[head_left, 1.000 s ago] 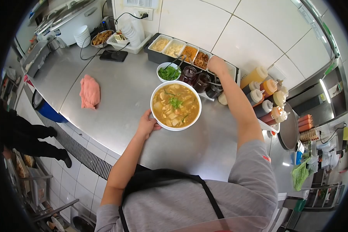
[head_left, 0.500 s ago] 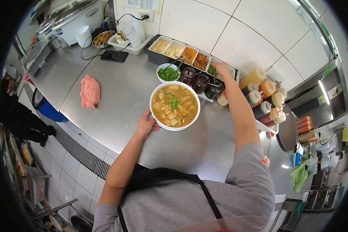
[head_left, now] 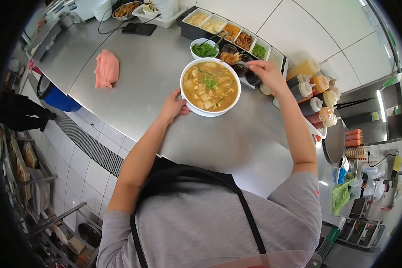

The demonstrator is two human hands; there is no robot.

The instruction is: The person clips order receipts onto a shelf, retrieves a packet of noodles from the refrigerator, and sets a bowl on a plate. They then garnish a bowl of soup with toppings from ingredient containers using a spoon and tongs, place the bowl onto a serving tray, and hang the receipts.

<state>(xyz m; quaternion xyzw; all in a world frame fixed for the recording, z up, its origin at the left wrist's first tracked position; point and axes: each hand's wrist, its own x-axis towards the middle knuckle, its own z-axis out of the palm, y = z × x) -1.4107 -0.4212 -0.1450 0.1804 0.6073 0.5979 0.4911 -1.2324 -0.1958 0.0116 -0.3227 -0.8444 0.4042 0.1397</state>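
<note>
A white bowl (head_left: 188, 103) of brown, thick soup with pale chunks and chopped green onion (head_left: 210, 82) in its middle sits on the steel counter. My left hand (head_left: 175, 107) grips the bowl's near left side. Beyond the bowl's far right rim, my right hand (head_left: 269, 76) pinches what looks like a spoon (head_left: 244, 65), its handle mostly hidden. Brown flakes (head_left: 230, 58) are at its far end, just above the rim. Dark jars (head_left: 253, 79) stand under and behind that hand. A smaller bowl of leafy greens (head_left: 204, 49) touches or nearly touches the soup bowl's far side.
Behind the jars runs a row of topping tubs (head_left: 231, 31). Squeeze bottles (head_left: 315, 87) crowd the right side. A pink cloth (head_left: 106, 68) and a black phone (head_left: 139, 29) lie on the steel counter (head_left: 143, 85). Another person's dark-clothed legs (head_left: 24, 111) show at far left.
My right hand has left the chopped green onion tub and now holds a spoon with brown flakes near the bowl. My left hand stays at the bowl. The camera view has shifted.
</note>
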